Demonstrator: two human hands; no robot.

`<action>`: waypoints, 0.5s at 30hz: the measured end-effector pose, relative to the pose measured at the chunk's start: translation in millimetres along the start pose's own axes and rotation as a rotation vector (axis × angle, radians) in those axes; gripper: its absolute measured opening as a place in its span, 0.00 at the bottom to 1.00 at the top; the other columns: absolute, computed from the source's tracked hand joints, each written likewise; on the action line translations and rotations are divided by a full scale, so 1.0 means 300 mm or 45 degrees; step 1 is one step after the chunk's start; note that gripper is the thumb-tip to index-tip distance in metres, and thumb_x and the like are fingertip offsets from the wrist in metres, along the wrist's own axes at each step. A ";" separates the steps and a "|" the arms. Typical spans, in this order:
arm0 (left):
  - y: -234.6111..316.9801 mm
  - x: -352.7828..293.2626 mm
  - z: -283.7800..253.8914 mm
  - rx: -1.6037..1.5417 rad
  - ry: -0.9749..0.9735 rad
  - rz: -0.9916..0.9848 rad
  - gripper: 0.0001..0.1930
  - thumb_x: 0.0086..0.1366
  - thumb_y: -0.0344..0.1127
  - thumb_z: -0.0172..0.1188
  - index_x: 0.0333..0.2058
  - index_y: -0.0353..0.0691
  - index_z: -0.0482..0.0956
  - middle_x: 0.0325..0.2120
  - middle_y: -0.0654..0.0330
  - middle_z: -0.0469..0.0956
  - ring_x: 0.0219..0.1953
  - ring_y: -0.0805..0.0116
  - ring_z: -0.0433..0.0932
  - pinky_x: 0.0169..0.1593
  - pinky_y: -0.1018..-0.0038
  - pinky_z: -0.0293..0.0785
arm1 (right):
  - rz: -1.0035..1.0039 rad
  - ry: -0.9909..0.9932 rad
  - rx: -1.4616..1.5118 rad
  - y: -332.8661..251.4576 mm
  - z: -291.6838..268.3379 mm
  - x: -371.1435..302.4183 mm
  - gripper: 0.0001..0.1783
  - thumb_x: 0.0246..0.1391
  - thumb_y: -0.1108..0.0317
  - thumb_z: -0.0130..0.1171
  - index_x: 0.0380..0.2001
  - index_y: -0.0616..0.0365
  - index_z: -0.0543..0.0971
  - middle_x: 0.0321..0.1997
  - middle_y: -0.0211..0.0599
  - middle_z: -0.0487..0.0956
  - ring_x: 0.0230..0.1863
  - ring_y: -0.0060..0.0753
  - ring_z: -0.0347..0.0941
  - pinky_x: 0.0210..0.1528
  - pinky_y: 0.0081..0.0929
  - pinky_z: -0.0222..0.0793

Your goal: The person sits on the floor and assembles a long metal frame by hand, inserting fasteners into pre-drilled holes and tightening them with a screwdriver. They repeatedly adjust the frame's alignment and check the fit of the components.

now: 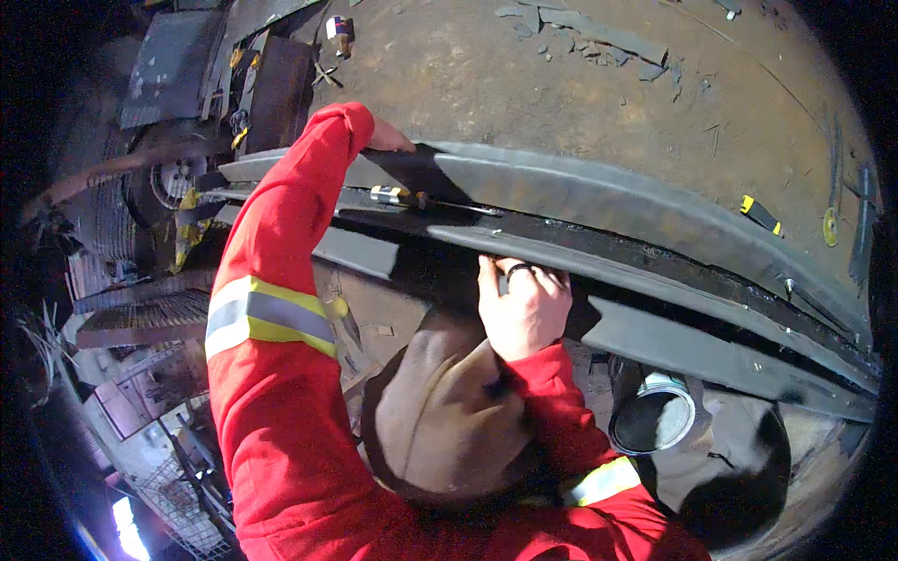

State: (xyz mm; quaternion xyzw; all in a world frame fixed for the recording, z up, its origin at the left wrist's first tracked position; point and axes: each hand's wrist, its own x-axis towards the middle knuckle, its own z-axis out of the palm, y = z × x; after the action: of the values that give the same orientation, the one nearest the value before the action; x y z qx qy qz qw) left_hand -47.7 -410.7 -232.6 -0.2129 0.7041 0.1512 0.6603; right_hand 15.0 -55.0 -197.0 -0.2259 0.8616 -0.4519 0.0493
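Note:
A long dark metal channel [599,187] runs across in front of me, with a raised far side and a narrower near rail [636,269]. My left hand [388,138] reaches over the far side at its upper edge; its fingers are mostly hidden. Against the near rail's underside, my right hand [528,309] is closed with bent fingers and a dark band on one finger. Its fingertips, and whatever they hold, are out of sight. Between the hands a screwdriver [400,196] with a yellow and black handle lies in the channel, its shaft pointing right.
An open can [666,421] stands below the channel at right. On the brown surface beyond lie a yellow and black handled tool [760,215], a small bottle [340,35] and dark flakes [608,42]. Stacked metal sheets [168,70] and scrap fill the left side.

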 end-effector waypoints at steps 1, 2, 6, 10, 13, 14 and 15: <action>0.107 -0.045 -0.009 0.149 0.017 -0.007 0.19 0.67 0.48 0.44 0.49 0.49 0.76 0.41 0.63 0.80 0.41 0.66 0.75 0.49 0.62 0.67 | 0.032 -0.009 0.003 0.014 0.006 0.006 0.10 0.44 0.63 0.65 0.16 0.54 0.78 0.19 0.38 0.78 0.23 0.43 0.75 0.38 0.38 0.70; 0.161 -0.075 -0.005 0.276 0.038 -0.020 0.19 0.66 0.48 0.44 0.49 0.49 0.76 0.40 0.63 0.80 0.40 0.66 0.76 0.48 0.63 0.67 | 0.032 -0.013 0.014 0.015 0.004 0.005 0.09 0.44 0.63 0.65 0.17 0.54 0.78 0.19 0.38 0.78 0.23 0.42 0.75 0.38 0.38 0.70; 0.184 0.000 -0.006 0.595 0.075 0.138 0.21 0.66 0.50 0.43 0.44 0.44 0.79 0.38 0.61 0.80 0.37 0.67 0.75 0.45 0.64 0.68 | 0.024 -0.018 0.045 0.012 0.000 0.000 0.07 0.44 0.64 0.65 0.21 0.55 0.79 0.22 0.39 0.79 0.27 0.43 0.76 0.38 0.38 0.70; 0.406 -0.079 0.000 0.260 -0.050 0.214 0.20 0.66 0.46 0.43 0.42 0.38 0.78 0.36 0.59 0.80 0.35 0.69 0.75 0.43 0.66 0.68 | -0.012 -0.061 0.103 0.035 -0.010 -0.004 0.07 0.43 0.67 0.62 0.27 0.57 0.80 0.27 0.43 0.80 0.31 0.45 0.76 0.41 0.42 0.69; 0.552 -0.138 -0.011 0.299 -0.067 0.403 0.18 0.66 0.41 0.43 0.45 0.36 0.77 0.35 0.59 0.80 0.35 0.71 0.75 0.43 0.68 0.70 | 0.051 -0.144 0.166 0.045 -0.015 -0.006 0.10 0.41 0.69 0.58 0.30 0.59 0.79 0.30 0.44 0.79 0.34 0.47 0.76 0.42 0.42 0.68; 0.577 -0.150 0.008 0.321 -0.037 0.473 0.19 0.66 0.40 0.43 0.45 0.35 0.76 0.35 0.59 0.80 0.35 0.71 0.75 0.44 0.69 0.70 | 0.027 -0.166 0.169 0.038 -0.025 -0.010 0.09 0.41 0.70 0.58 0.29 0.59 0.79 0.30 0.44 0.79 0.34 0.47 0.76 0.42 0.42 0.68; 0.579 -0.126 0.027 0.295 -0.029 0.547 0.19 0.66 0.40 0.43 0.47 0.36 0.76 0.37 0.59 0.80 0.37 0.71 0.75 0.46 0.69 0.70 | 0.003 -0.190 0.173 0.029 -0.035 -0.015 0.09 0.41 0.70 0.58 0.29 0.60 0.79 0.29 0.44 0.79 0.34 0.47 0.76 0.42 0.41 0.68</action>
State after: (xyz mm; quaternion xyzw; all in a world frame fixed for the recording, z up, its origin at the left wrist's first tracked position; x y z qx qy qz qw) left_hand -126.1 -252.8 -207.6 0.0206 0.7383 0.2086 0.6410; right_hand 12.8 -40.9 -198.4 -0.2541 0.8230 -0.4913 0.1292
